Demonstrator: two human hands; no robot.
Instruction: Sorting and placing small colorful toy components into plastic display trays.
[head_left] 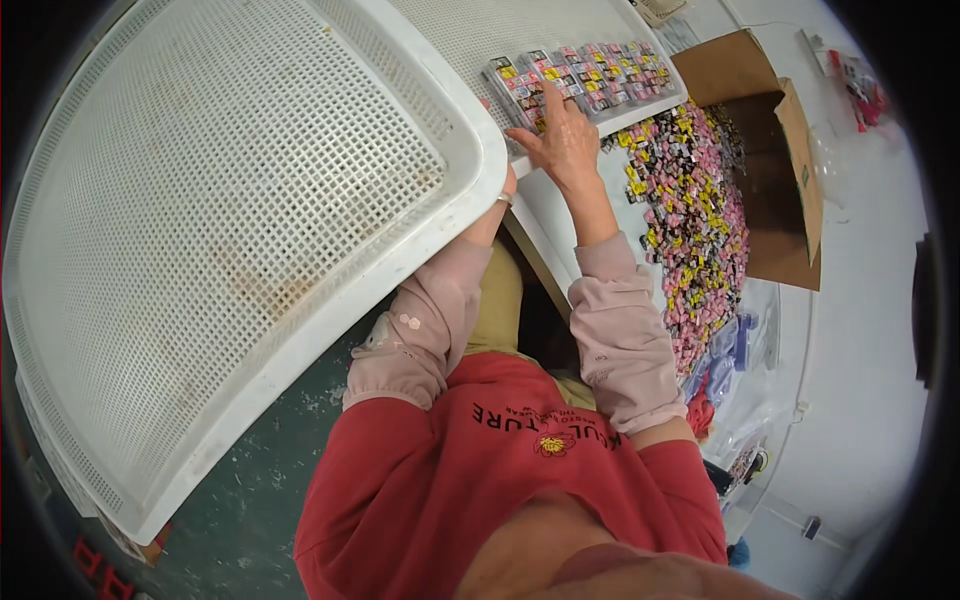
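Note:
My right hand [566,143] reaches over the near left end of a row of filled clear packs [600,78]. Its index finger is stretched onto the nearest pack [520,92] and its thumb points out to the left, apart from the fingers. The packs hold small pink, yellow, black and white pieces and stand side by side on a white perforated tray [470,25]. Of my left hand [511,183], only a bit by the wrist shows, with a band around it; the raised rim of a large white tray [490,160] hides its fingers.
The large empty-looking mesh tray [250,150] fills the left side, with brownish stains. A heap of loose small pieces [695,220] covers the white table at right. Beyond it stands an open cardboard box [775,180]. Blue plastic pieces [735,345] lie nearer me. The floor [250,480] is green.

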